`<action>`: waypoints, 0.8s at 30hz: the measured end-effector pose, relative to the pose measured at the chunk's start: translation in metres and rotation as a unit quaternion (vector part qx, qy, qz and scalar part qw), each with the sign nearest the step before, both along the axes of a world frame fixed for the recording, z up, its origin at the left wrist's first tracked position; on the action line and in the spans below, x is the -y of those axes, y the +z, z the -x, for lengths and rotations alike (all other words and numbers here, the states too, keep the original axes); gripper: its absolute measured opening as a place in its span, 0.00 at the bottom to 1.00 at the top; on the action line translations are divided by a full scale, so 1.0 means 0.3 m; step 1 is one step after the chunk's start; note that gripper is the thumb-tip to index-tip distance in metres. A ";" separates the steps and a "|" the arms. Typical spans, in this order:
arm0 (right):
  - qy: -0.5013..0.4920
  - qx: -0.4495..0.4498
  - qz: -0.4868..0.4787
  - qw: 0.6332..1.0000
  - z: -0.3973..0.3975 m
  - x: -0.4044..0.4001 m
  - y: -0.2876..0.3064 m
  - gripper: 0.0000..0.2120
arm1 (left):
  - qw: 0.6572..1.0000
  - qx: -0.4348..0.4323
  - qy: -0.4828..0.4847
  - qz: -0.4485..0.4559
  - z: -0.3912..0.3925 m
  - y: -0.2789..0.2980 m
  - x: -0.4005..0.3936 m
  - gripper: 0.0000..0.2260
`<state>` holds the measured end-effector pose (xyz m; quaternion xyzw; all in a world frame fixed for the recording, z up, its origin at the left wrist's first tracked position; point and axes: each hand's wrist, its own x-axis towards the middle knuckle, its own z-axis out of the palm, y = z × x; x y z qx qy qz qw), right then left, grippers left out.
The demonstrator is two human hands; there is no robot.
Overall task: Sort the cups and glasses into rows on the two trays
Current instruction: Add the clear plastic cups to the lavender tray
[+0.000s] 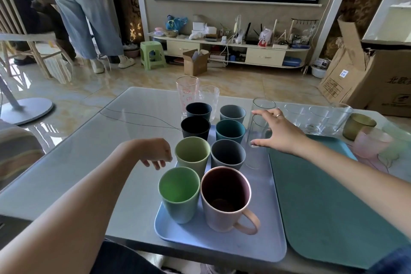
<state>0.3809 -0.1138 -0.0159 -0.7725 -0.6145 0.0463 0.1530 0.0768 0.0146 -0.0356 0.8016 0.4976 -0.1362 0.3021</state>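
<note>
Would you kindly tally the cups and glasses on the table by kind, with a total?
Opaque cups on the blue tray: 8, counting the pink mug
Clear glasses: 6, one a tall glass under the right hand
Tinted glasses at the right: 2, amber and pink
Total: 16

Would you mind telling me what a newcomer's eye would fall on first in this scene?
Probably the two rows of coloured cups on the pale blue plastic tray, with the pink handled mug nearest. Next, the right hand grasping a tall clear glass at that tray's right edge, beside the empty dark green tray.
</note>
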 end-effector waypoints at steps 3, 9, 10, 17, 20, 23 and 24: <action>-0.027 0.091 0.003 0.995 0.012 0.012 0.029 0.38 | 0.999 0.022 0.033 -0.026 0.007 0.007 -0.014 0.04; -0.009 0.139 -0.112 0.984 0.078 -0.028 0.126 0.38 | 0.961 0.151 0.109 -0.203 -0.004 0.062 -0.055 0.08; -0.001 0.151 -0.128 0.980 0.094 -0.058 0.146 0.35 | 0.945 0.181 0.121 -0.244 -0.013 0.079 -0.067 0.09; 0.012 0.070 -0.033 0.997 0.197 -0.428 0.202 0.36 | 0.895 0.212 0.038 -0.390 -0.181 0.222 -0.250 0.14; -0.011 0.040 0.095 0.995 0.192 -0.621 0.159 0.48 | 0.922 0.130 -0.002 -0.365 -0.273 0.232 -0.382 0.27; -0.018 0.028 0.161 0.986 0.185 -0.732 0.123 0.52 | 0.946 0.052 -0.030 -0.318 -0.343 0.228 -0.512 0.42; -0.017 0.001 0.184 0.983 0.181 -0.759 0.116 0.52 | 0.953 0.022 -0.042 -0.300 -0.365 0.223 -0.563 0.46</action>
